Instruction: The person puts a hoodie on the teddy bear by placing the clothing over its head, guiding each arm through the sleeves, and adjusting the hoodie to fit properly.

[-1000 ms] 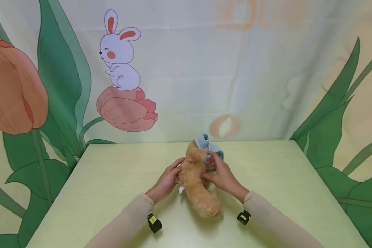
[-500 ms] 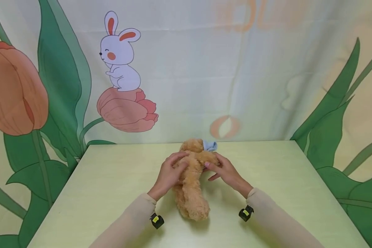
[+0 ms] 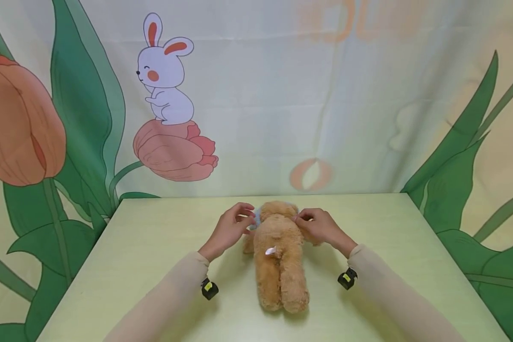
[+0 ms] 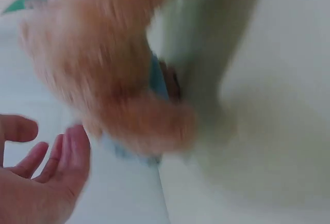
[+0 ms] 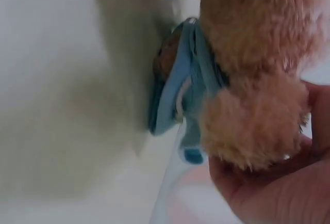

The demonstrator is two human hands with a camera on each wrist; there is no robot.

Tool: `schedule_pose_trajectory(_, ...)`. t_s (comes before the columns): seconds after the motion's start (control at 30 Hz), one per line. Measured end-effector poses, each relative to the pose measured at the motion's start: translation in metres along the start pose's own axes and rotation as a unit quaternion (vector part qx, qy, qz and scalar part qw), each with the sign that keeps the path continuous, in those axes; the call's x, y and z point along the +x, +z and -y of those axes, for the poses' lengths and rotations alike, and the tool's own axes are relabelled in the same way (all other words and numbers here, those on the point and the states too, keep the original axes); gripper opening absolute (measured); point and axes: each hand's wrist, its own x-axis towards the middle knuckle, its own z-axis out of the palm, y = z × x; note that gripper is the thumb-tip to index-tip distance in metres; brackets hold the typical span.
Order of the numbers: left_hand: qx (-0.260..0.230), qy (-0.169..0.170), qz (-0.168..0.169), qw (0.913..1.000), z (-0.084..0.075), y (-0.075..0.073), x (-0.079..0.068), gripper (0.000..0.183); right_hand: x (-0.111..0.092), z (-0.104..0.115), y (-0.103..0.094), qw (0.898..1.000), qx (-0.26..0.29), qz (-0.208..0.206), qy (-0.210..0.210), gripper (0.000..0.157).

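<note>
Tan plush toy (image 3: 280, 235) is back-up at the middle of a pale green table (image 3: 166, 237), legs twd the person, w/ blue cloth (image 5: 193, 82) on its underside. Step in hand is prob. positioning the toy; next move prob. calls for a L-side grip. R hand (image 3: 322, 228) pinches the toy's arm; L hand (image 3: 229, 231), fingers apart & loosely curved, is nr the head, contact unclear.

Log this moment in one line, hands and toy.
left hand: beside plush toy, contact unclear | right hand: holds it near head end | plush toy: back up | blue cloth: head end | white tag: rear
</note>
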Motion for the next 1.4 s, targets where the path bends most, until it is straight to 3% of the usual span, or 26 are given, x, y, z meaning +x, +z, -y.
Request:
schedule_pose_trajectory(0.17,0.105,-0.017,0.014,0.9942,0.003,-0.014,0.028,0.032,0.016,0.005,-0.006,0.998,-0.054,0.012,-0.006,0.018)
schedule_pose_trajectory(0.33,0.139,-0.040,0.080,0.9863,0.000,-0.011,0.055,0.039,0.032,0.009,-0.012,0.996,-0.088,0.022,0.000,0.022)
schedule_pose_trajectory(0.5,0.177,-0.047,0.147,0.9721,-0.002,-0.005,0.074,0.045,0.045,0.010,-0.018,0.993,-0.099,0.064,-0.003,0.032)
schedule_pose_trajectory(0.7,0.171,-0.075,0.195,0.9628,0.000,-0.003,0.088,0.045,0.056,0.006,-0.021,0.990,-0.075,0.121,0.007,0.043)
schedule_pose_trajectory(0.9,0.159,-0.138,0.240,0.9477,-0.002,-0.001,0.097,0.050,0.062,0.006,-0.025,0.987,-0.026,0.154,0.048,0.047)
schedule_pose_trajectory(1.07,0.186,-0.160,0.249,0.9368,-0.007,0.003,0.098,0.054,0.064,0.007,-0.025,0.984,-0.015,0.168,0.062,0.049)
schedule_pose_trajectory(1.27,0.224,-0.147,0.237,0.9341,-0.008,0.008,0.100,0.058,0.066,0.004,-0.022,0.980,-0.008,0.189,0.058,0.053)
schedule_pose_trajectory(1.4,0.229,-0.129,0.231,0.9367,-0.005,0.014,0.102,0.044,0.065,0.002,-0.021,0.979,-0.018,0.196,0.054,0.046)
